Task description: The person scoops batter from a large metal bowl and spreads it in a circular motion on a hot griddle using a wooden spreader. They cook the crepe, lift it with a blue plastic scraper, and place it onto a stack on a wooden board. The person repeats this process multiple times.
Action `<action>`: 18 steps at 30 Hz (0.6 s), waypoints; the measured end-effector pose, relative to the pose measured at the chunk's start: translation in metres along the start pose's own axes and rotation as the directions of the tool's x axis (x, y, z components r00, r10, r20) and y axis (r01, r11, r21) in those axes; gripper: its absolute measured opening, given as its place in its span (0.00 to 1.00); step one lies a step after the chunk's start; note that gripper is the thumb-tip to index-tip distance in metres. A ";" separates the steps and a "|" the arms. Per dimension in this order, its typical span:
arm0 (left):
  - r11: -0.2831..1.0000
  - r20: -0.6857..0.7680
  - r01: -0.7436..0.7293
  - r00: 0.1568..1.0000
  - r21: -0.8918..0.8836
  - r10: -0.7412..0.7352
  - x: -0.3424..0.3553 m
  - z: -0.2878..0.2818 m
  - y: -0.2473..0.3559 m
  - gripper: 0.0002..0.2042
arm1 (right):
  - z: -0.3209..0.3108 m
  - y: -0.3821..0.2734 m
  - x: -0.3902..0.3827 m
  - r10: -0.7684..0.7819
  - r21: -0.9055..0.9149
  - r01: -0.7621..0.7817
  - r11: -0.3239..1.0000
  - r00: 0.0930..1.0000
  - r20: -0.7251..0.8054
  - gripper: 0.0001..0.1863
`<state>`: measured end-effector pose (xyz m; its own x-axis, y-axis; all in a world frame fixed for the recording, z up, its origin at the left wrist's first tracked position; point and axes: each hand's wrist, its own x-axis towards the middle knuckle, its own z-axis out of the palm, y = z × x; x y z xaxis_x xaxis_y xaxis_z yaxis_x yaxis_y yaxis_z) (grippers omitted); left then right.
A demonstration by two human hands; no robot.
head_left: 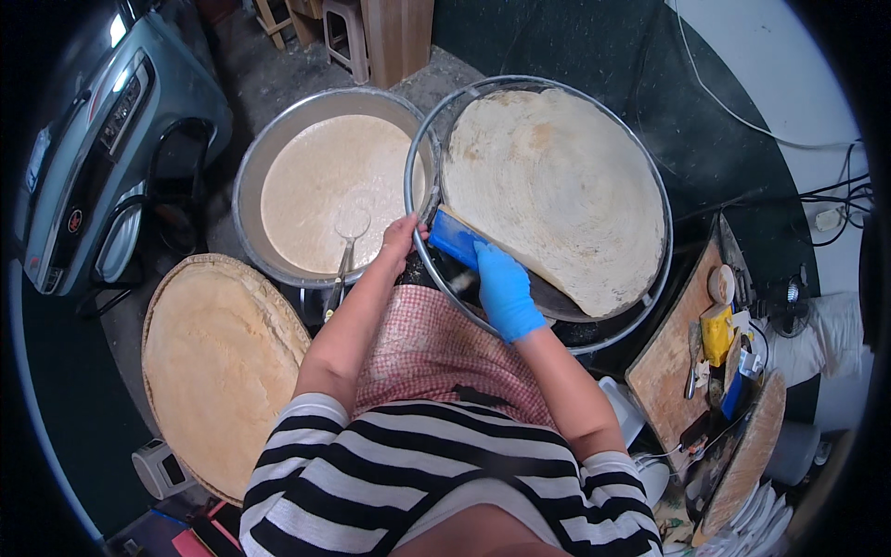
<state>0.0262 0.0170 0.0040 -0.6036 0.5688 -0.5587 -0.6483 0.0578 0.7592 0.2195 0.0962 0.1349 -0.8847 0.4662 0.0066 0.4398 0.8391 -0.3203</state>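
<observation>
A large thin pale crepe (557, 186) covers a round black griddle (557, 311) with a metal rim. My right hand (503, 288), in a blue glove, grips a blue flat scraper (452, 234) at the crepe's near left edge. My left hand (401, 237), bare, touches the scraper's left end at the griddle rim. To the left stands a big metal bowl (255, 167) of beige batter with a ladle (348, 243) leaning in it.
A round woven tray (172, 288) with a stack of finished crepes sits at lower left. A wooden board (664, 371) with small tools and a yellow item lies at right. A grey vehicle (83, 139) is at far left, stools at top.
</observation>
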 end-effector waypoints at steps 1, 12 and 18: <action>0.988 0.027 0.041 0.999 0.147 -0.046 -0.005 0.000 -0.006 0.12 | 0.000 0.000 0.006 -0.005 -0.003 0.005 1.000 1.000 -0.007 0.20; 0.576 0.278 -0.253 0.960 0.778 0.047 -0.101 0.045 -0.154 0.14 | 0.009 0.003 0.057 0.024 -0.102 -0.027 0.994 0.999 -0.037 0.17; 0.987 -0.051 -0.153 0.987 -0.048 0.151 -0.016 0.005 -0.033 0.15 | 0.012 0.007 0.085 0.050 -0.070 -0.054 0.996 0.998 -0.048 0.13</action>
<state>0.0594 0.0102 -0.0106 -0.7171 0.5286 -0.4543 -0.5699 -0.0695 0.8188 0.1459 0.1381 0.1221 -0.8529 0.5209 0.0362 0.4964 0.8303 -0.2532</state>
